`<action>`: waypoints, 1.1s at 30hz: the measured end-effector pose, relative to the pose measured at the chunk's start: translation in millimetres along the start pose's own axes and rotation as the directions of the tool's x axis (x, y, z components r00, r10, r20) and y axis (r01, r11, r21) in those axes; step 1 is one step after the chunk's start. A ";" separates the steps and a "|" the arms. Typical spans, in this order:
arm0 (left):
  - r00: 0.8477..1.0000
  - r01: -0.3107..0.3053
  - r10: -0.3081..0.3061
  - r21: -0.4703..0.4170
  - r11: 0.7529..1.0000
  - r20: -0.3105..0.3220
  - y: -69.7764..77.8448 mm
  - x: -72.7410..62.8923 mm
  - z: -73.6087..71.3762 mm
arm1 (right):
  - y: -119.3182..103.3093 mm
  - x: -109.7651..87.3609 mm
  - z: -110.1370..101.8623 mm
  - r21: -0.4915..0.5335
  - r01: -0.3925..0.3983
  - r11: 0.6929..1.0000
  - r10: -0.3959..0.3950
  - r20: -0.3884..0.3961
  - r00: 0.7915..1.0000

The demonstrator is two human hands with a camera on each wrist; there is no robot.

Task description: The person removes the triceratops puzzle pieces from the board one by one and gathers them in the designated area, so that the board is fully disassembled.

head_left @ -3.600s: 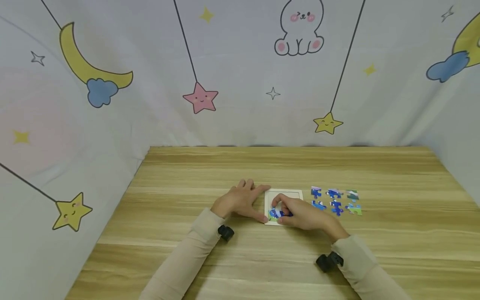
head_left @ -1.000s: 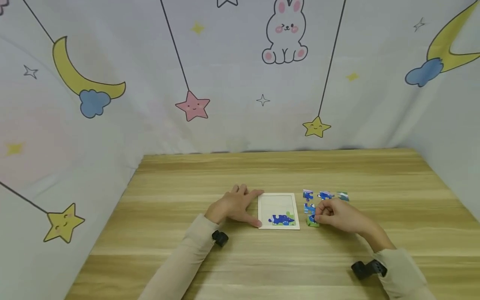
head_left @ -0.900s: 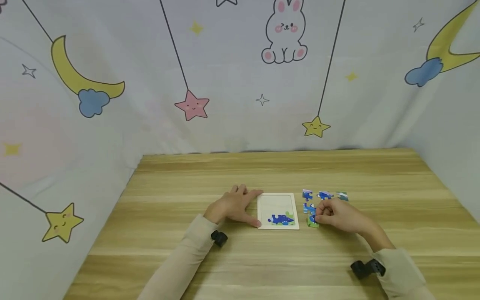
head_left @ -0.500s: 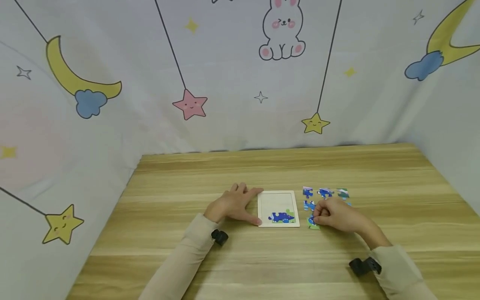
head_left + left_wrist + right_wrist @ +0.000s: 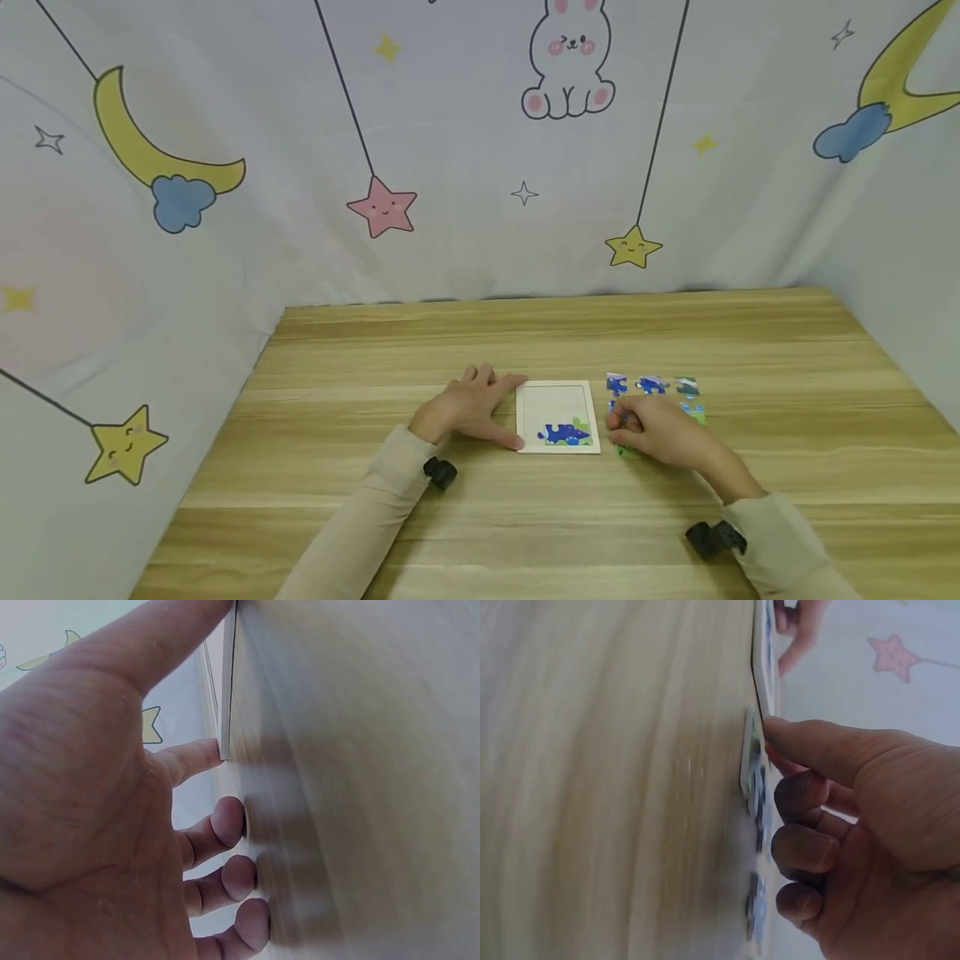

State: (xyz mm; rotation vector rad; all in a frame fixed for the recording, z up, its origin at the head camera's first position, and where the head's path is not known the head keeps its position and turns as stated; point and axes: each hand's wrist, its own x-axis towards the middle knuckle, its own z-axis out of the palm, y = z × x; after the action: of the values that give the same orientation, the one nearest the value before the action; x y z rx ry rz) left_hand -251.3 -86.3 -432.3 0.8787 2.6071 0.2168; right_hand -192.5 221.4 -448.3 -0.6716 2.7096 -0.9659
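A square white puzzle frame (image 5: 557, 417) lies on the table, with a few joined blue and green pieces (image 5: 566, 433) in its lower right part. My left hand (image 5: 472, 407) rests beside it, thumb and index finger touching its left corners. In the left wrist view, the other fingertips (image 5: 238, 877) touch the tabletop. My right hand (image 5: 652, 429) is just right of the frame, fingers curled, thumb and index finger close together over loose pieces. A green-edged jigsaw piece (image 5: 750, 754) shows beneath its thumb in the right wrist view. Whether the fingers pinch a piece is hidden.
Loose jigsaw pieces lie right of the frame: a blue one (image 5: 617, 384), a blue and purple one (image 5: 652, 384), a dark green one (image 5: 686, 385) and a light green one (image 5: 695, 412). A patterned cloth (image 5: 450, 258) hangs behind the wooden table (image 5: 420, 333).
My right hand has gone from inside the frame to the loose pieces, then shifted slightly left. More blue and green pieces show in the frame. My left hand keeps its place there.
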 end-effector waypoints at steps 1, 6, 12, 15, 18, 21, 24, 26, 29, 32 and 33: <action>1.000 -0.001 0.001 0.000 1.000 -0.001 0.1 0.3 0.0 | -1.7 2.0 2.1 0.000 0.001 1.000 -0.001 0.000 1.000; 1.000 -0.005 0.006 0.009 1.000 -0.003 1.2 2.1 -0.4 | -14.0 12.7 10.9 0.016 -0.013 1.000 0.013 0.008 1.000; 1.000 0.009 -0.009 0.008 1.000 0.011 2.6 4.3 0.5 | -31.0 27.4 20.1 0.021 0.019 1.000 -0.020 0.053 0.998; 1.000 0.009 -0.009 0.003 1.000 0.015 3.6 4.1 -0.2 | -36.4 32.6 24.6 0.012 0.032 0.999 -0.033 0.075 0.997; 1.000 0.009 -0.009 0.011 1.000 0.011 4.1 3.4 -1.7 | -38.5 35.2 28.4 0.015 0.011 1.000 -0.012 0.093 0.996; 1.000 0.008 -0.008 0.010 1.000 0.005 3.6 3.0 -3.1 | -38.7 36.2 30.7 0.023 -0.012 1.000 0.010 0.095 0.995; 1.000 0.011 -0.011 0.006 1.000 0.001 2.7 2.7 -4.2 | -38.5 37.1 31.5 0.036 -0.005 0.999 0.001 0.092 0.996; 1.000 0.014 -0.014 0.008 1.000 0.004 2.0 2.4 -4.1 | -38.6 37.4 31.7 0.043 0.007 0.999 -0.011 0.098 0.995; 1.000 0.016 -0.016 0.006 1.000 0.006 1.2 1.7 -3.4 | -39.1 37.4 32.1 0.051 0.010 0.999 -0.015 0.107 0.994; 1.000 0.014 -0.014 0.003 1.000 0.003 0.2 1.2 -1.8 | -39.4 37.5 32.4 0.052 0.009 0.999 -0.015 0.111 0.994; 1.000 0.014 -0.014 0.000 1.000 0.003 -0.1 1.2 -1.3 | -39.4 37.6 32.6 0.054 0.011 0.998 -0.017 0.110 0.994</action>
State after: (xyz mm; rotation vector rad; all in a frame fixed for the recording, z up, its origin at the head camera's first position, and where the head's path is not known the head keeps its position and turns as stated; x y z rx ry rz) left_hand -252.7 -85.7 -431.4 0.8597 2.6102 0.2114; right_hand -201.3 158.5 -449.3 -0.7135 2.5771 -0.9709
